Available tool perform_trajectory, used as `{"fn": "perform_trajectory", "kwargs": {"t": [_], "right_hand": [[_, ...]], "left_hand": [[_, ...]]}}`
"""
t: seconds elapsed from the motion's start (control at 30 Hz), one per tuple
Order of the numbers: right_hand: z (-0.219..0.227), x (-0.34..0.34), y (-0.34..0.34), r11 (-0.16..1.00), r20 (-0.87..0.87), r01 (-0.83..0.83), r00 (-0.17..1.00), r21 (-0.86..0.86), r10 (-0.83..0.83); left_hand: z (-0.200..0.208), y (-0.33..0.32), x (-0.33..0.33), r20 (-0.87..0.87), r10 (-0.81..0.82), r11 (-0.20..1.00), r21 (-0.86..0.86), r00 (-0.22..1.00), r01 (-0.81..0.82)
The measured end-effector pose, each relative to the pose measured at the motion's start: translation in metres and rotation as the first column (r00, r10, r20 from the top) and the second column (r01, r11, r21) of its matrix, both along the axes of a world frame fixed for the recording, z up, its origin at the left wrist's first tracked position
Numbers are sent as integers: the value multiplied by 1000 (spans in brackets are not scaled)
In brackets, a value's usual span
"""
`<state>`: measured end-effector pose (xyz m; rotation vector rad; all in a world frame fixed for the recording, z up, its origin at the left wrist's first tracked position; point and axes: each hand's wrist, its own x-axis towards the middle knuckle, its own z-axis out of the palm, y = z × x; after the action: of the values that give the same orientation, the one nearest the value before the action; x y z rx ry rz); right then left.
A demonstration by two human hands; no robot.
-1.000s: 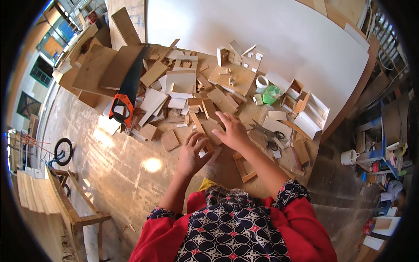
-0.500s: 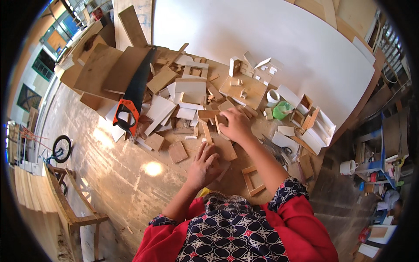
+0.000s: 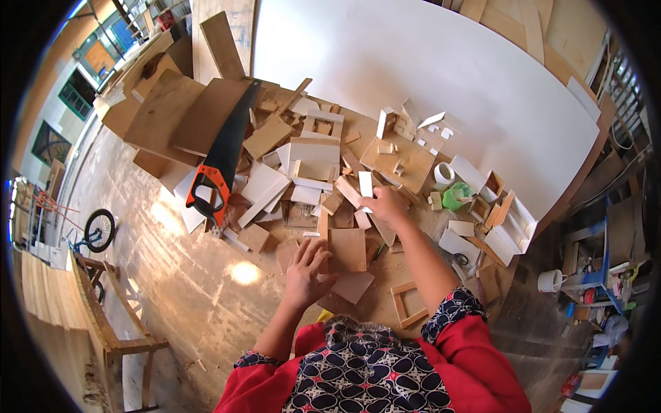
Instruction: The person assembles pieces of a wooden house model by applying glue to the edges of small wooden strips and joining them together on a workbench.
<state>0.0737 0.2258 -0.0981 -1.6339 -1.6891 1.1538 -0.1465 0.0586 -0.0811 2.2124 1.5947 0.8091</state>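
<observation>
In the head view, the right hand (image 3: pixel 387 208) has left the wood strip (image 3: pixel 323 219) and now pinches a white piece (image 3: pixel 365 184) between thumb and fingers, above the scraps. The left hand (image 3: pixel 307 275) has slid off the strip; its fingers are loosely bent, slightly apart, holding nothing, beside the board (image 3: pixel 348 249), now more exposed. Scraps crowd the space beyond both hands; bare table (image 3: pixel 383 274) lies between board and frame (image 3: pixel 399 308), with the table's right edge past the right forearm.

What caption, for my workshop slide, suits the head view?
Right hand holding a white piece among scattered wood pieces.
</observation>
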Motion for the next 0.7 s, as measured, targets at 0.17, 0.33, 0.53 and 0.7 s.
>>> {"fn": "perform_trajectory", "kwargs": {"t": [0.17, 0.33, 0.53, 0.7], "right_hand": [[3, 11, -7, 1000, 1, -29, 1000, -13, 29], [3, 21, -30, 999, -150, -45, 988, 15, 47], [3, 45, -33, 983, -185, -42, 980, 177, 75], [30, 114, -67, 937, -372, 226, 921, 265, -117]], "left_hand": [[-4, -4, -9, 7, 49, 998, -38, 999, -49], [-7, -8, -7, 4, 59, 998, -21, 998, -59], [-8, -2, -4, 63, 39, 999, -13, 997, -38], [-5, -5, 2, 53, 81, 996, -40, 995, -78]]}}
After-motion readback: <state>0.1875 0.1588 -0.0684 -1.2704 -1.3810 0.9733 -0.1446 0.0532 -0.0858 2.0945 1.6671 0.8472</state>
